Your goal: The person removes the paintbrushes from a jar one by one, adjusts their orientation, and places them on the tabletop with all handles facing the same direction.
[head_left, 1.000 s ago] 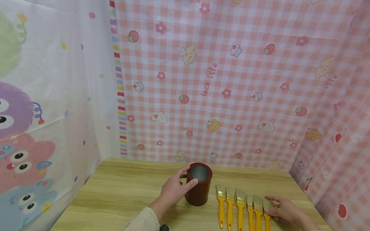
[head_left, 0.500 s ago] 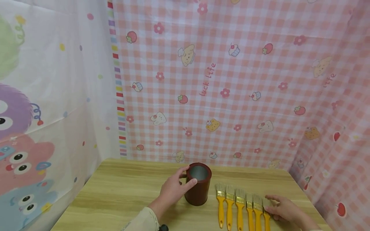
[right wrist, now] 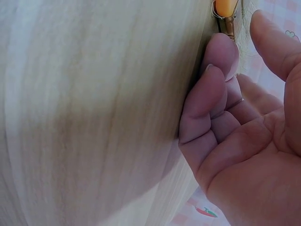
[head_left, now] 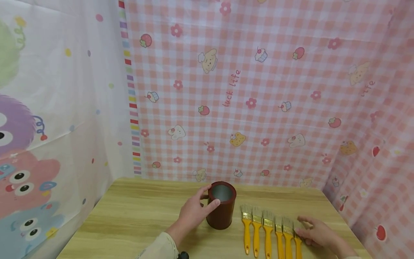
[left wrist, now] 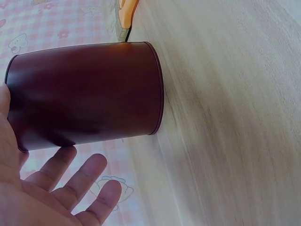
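A dark red cylindrical cup (head_left: 221, 216) stands upright on the table, its grey inside showing. My left hand (head_left: 195, 211) holds it by the rim, thumb on the near side and forefinger at the left. In the left wrist view the other fingers spread loosely below the cup (left wrist: 84, 94). Several yellow-handled paintbrushes (head_left: 268, 239) lie in a row to its right, bristles away from me. My right hand (head_left: 318, 234) lies at the rightmost paintbrush (head_left: 298, 247). In the right wrist view its fingers bend loosely by that brush's handle (right wrist: 225, 7), thumb held apart.
The wood-grain table (head_left: 129, 212) ends at a pink checked cloth (head_left: 181, 108) behind and on the right. A white cloth (head_left: 81, 108) with cartoon figures hangs at the left. A small black round object (head_left: 183, 255) shows at the bottom edge.
The head view shifts very slightly. Both hands, the cup and the paintbrushes keep practically the same places.
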### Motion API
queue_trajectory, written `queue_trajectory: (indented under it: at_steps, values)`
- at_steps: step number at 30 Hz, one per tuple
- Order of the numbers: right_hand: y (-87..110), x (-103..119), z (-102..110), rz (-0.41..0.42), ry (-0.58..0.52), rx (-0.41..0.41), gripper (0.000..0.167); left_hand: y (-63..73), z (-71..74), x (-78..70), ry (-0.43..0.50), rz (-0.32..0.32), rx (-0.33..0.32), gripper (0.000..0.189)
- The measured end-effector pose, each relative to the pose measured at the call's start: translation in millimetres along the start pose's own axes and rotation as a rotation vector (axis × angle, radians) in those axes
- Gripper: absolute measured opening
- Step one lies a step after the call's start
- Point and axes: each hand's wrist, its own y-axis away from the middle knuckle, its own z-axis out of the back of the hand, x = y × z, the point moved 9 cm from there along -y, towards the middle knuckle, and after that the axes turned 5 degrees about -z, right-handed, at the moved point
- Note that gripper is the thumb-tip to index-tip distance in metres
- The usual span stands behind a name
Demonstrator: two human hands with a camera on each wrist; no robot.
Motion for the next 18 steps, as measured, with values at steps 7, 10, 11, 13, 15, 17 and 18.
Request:
queue_trajectory:
  at_steps: [7,10,11,13,15,17,18]
  values:
    - [-0.3,-2.5,-1.9,-0.012,-0.021,0.003,0.093,0.7,0.9,-0.1,-0.003,-0.002,0.003,0.078]
    - [0.6,-0.8,-1.8,-0.008,-0.028,-0.002,0.095,1.2,1.1,0.5,0.002,0.003,0.005,0.078]
    - [1.0,0.1,-1.6,-0.006,-0.03,-0.005,0.095,1.3,1.3,0.6,0.004,0.004,0.005,0.078]
    - [2.2,1.9,-1.2,-0.003,-0.041,-0.008,0.096,1.6,1.2,-0.1,0.011,-0.001,0.004,0.077]
    - [3.0,3.2,-0.6,0.002,-0.046,-0.015,0.097,1.3,1.2,-1.3,0.01,-0.011,0.003,0.077]
    - [2.9,3.2,-0.5,0.002,-0.048,-0.017,0.097,1.3,2.0,-2.5,-0.003,-0.025,0.003,0.077]
    - [2.4,2.8,-0.7,0.003,-0.047,-0.016,0.097,1.7,3.0,-2.4,-0.016,-0.028,0.003,0.076]
